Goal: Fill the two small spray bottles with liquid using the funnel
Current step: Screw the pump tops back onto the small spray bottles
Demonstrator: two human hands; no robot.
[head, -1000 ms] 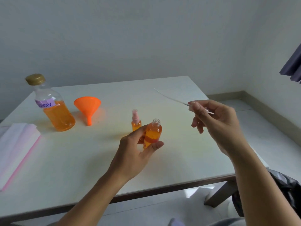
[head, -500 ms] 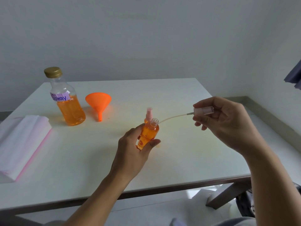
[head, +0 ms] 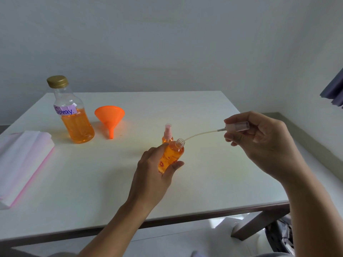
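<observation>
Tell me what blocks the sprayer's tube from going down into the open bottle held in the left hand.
Nothing visible does. The spray head in the right hand has its dip tube already reaching the open neck of the bottle held tilted by the left hand.

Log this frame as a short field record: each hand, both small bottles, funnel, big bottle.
left hand: holds open small bottle, tilted, nearly full
right hand: holds spray pump; tube tip at the bottle mouth
second small bottle: capped, filled, on table
funnel: unused, on table
large bottle: capped, labelled Spray, about half full
</observation>
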